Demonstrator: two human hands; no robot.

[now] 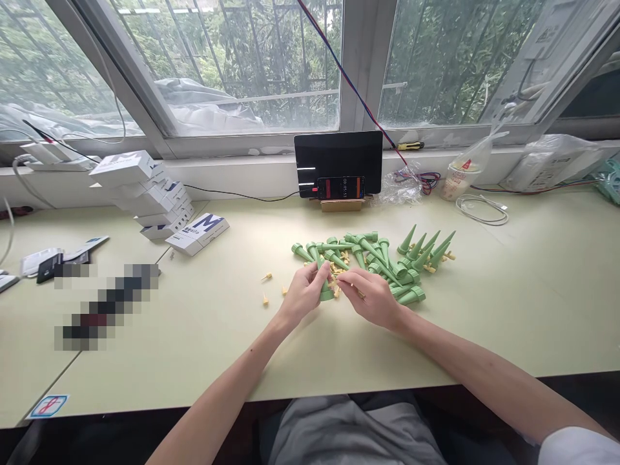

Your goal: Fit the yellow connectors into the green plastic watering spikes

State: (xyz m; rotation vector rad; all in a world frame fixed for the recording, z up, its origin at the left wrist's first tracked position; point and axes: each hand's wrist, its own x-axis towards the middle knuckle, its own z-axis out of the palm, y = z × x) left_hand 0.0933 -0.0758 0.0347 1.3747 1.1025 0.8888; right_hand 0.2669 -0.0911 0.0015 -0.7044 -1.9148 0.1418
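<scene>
My left hand [301, 294] is closed around a green plastic watering spike [326, 292], its wide ribbed end pointing down toward me. Close beside it, my right hand [371, 294] pinches a small yellow plastic valve piece [335, 282] against the side of that spike; whether it is seated there is hard to see. Just beyond my hands lies a heap of loose green spikes [382, 253], with more yellow pieces [339, 260] among them. To the right, several spikes [429, 248] with yellow pieces attached lie grouped, tips away from me. Several yellow pieces [265, 300] lie scattered left of my hands.
A dark tablet [339, 155] with a phone [341, 188] before it stands by the window. White boxes [159, 194] are stacked at the left, one lying in front. A bagged cup [459, 177] and a white cable [482, 213] sit at the back right.
</scene>
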